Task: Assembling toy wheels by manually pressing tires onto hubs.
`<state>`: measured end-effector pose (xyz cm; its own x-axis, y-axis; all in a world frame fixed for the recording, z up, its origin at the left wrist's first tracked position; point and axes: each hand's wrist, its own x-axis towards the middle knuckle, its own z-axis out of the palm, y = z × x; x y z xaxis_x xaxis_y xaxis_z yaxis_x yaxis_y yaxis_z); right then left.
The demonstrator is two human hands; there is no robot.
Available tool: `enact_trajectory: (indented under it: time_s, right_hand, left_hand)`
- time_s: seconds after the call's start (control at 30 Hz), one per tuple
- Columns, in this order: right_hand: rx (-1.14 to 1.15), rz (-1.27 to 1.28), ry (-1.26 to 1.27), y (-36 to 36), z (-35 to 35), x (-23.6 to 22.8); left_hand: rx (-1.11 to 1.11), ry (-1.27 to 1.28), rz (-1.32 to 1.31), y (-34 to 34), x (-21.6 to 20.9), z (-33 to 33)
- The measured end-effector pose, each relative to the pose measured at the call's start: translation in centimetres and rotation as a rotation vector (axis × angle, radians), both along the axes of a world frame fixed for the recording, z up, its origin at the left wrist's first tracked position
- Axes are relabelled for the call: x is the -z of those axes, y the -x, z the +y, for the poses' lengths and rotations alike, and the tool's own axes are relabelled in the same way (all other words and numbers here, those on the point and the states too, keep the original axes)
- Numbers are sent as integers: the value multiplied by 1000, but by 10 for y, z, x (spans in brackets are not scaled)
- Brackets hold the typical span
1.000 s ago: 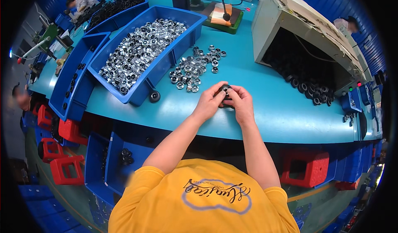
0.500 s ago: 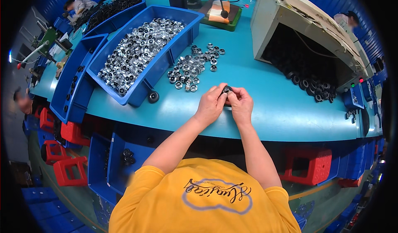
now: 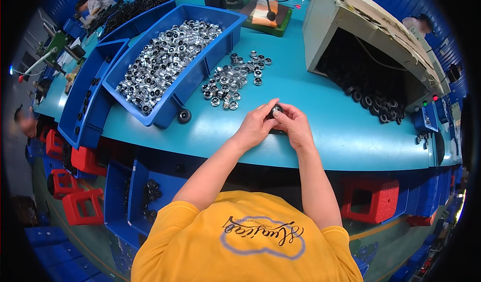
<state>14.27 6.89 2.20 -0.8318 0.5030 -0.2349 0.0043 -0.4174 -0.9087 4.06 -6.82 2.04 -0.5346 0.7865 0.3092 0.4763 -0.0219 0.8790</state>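
A small black wheel (image 3: pixel 276 111) with a shiny centre is held upright between my two hands, just above the front of the teal table. My left hand (image 3: pixel 253 128) closes on its left side with the fingers. From the right, my right hand (image 3: pixel 296 126) grips it, thumb pressed against its face. Fingers hide much of the wheel. Beyond my hands lies a loose cluster of shiny silver hubs (image 3: pixel 228 81) with dark centres. One black wheel (image 3: pixel 184 115) sits apart on the table, beside the corner of the large blue bin (image 3: pixel 168 109).
Silver hubs (image 3: pixel 170 61) heap the large bin. A narrower blue bin (image 3: pixel 75 126) with a few black pieces stands left of it. Black rubber rings (image 3: pixel 373 104) spill from an open-fronted box (image 3: pixel 320 36) at right. Below the table edge, a blue bin (image 3: pixel 138 209) holds black wheels.
My right hand has turned and shifted slightly right, its thumb now across the wheel's face. The left hand stays on the wheel. The large bin's contents look the same.
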Motion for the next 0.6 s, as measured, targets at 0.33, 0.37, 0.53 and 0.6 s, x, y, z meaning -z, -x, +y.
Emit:
enact_trajectory:
  time_s: [0.33, 0.37, 0.53, 0.6]
  right_hand:
    - [33, 11, -13, 4, 1, 8]
    - [30, 35, -5, 3, 2, 7]
    - [56, 50, -3, 4, -2, 4]
    - [92, 32, -59, 9, -5, 9]
  left_hand:
    - [-58, 67, 275, -3, -7, -2]
    - [-54, 47, 236, -3, -7, -1]
    - [-49, -69, -90, -6, -2, 5]
    - [-63, -49, -172, -7, -2, 4]
